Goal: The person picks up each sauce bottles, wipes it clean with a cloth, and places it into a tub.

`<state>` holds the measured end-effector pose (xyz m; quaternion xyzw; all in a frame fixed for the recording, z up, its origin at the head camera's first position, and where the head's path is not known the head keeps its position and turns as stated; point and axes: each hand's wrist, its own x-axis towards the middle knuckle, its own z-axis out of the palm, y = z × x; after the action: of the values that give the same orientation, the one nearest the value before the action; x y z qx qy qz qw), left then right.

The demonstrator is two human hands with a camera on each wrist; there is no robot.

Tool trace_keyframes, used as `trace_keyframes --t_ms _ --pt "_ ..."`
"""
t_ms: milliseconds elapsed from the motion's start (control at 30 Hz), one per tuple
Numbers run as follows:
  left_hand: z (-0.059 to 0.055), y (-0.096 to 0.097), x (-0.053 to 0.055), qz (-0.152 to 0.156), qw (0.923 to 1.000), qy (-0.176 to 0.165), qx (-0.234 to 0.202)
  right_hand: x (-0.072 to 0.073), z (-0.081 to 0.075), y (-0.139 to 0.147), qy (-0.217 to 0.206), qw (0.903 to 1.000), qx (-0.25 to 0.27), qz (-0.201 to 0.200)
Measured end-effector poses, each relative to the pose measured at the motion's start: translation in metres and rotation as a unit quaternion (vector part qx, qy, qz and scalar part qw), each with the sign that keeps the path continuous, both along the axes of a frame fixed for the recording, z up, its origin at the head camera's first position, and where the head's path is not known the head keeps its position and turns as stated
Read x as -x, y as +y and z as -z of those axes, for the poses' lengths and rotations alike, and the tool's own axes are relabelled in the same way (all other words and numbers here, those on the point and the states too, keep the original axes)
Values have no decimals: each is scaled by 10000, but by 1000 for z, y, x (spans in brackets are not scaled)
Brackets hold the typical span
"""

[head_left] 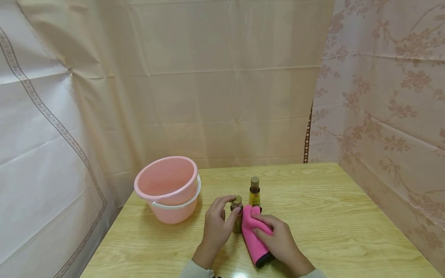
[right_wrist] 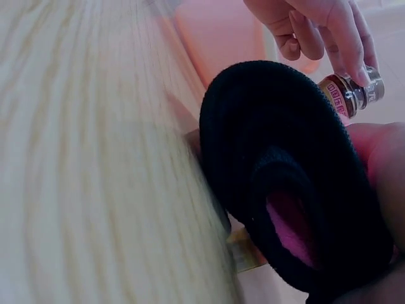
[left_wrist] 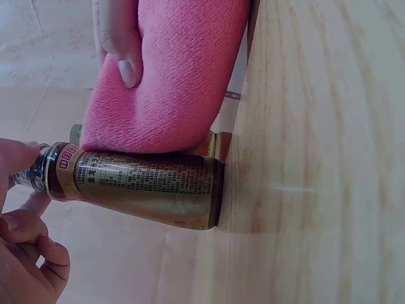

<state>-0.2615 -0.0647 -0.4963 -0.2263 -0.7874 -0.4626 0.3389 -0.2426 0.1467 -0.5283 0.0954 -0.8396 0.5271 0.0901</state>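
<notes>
A small glass sauce bottle with a gold label (left_wrist: 149, 190) stands upright on the table, its gold cap (head_left: 236, 199) on. My left hand (head_left: 216, 222) pinches it around the neck and cap between thumb and fingers. My right hand (head_left: 281, 236) grips a folded pink towel (head_left: 255, 245) with black edging (right_wrist: 253, 107). In the left wrist view the towel lies against the bottle's label side. Just behind the towel stands a second bottle (head_left: 255, 196) with a yellow label and a brownish cap, its lower part hidden by the towel.
A pink bucket (head_left: 174, 216) with a white handle stands at the left on the wooden table (head_left: 330, 216). Beige cloth (head_left: 222, 96) hangs behind the table's back edge, and flower-patterned cloth (head_left: 393, 100) hangs on the right.
</notes>
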Motion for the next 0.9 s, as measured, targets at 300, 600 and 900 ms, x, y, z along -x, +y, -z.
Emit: trace_keyframes --t_ms 300,600,900 --pt "0 -2 0 25 10000 54 49 -1 -1 -1 505 9984 234 -138" --pt "1 -3 1 60 9998 159 81 -3 -6 -3 713 9943 731 -292" --pt "0 0 0 147 9997 136 129 -3 -5 0 446 9971 570 -229"
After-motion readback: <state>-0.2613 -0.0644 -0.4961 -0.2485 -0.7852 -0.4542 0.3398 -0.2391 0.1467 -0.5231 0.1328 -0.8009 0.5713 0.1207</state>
